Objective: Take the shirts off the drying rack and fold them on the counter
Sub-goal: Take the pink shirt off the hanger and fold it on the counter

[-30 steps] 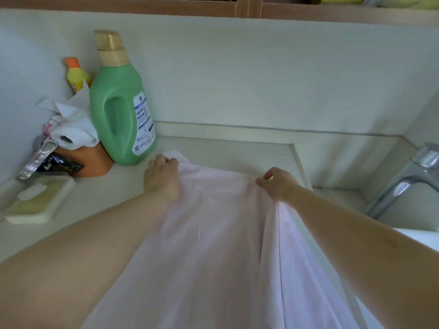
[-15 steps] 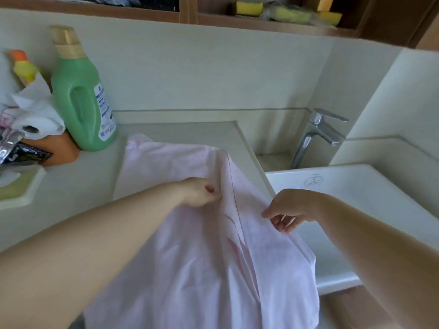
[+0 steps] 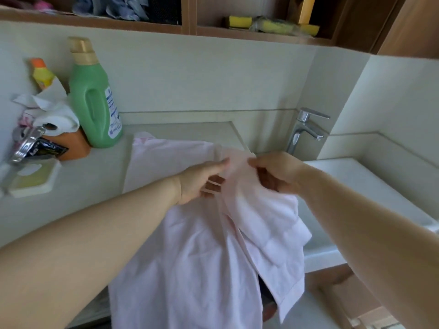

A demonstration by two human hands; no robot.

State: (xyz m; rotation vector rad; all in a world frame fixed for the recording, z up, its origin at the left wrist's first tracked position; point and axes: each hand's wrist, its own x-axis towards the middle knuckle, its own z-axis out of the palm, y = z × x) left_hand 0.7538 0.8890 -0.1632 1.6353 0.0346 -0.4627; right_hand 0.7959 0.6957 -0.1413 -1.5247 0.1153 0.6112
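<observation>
on the pale bench (image 3: 78, 186) beside the sink (image 3: 370, 186), a pale pink shirt (image 3: 190, 257) lies spread with its far end flat on the surface and its near end hanging over the near edge. the left hand (image 3: 202, 181) pinches a fold of the shirt's cloth near the middle of the frame, thumb on top and fingers curled beneath the fabric. just to its right, the right hand (image 3: 275, 174) grips the raised right part of the same shirt, fingers curled round a bunched fold, so that this part lifts off the bench and drapes down over the sink's near left corner. the two hands are close together but not touching.

at the far left of the bench stand a green detergent bottle (image 3: 95, 100) with a tan cap, a small yellow bottle (image 3: 42, 74) with an orange cap behind it, a roll of white paper (image 3: 57, 117) resting on an orange container (image 3: 76, 146), a metal clip (image 3: 26, 146), and a soap dish (image 3: 33, 179) nearer the edge. a chrome tap (image 3: 306, 129) rises at the far side of the sink. on the wooden shelf (image 3: 237, 34) above lie yellow sponges (image 3: 240, 21) and some bluish cloth (image 3: 118, 7).
</observation>
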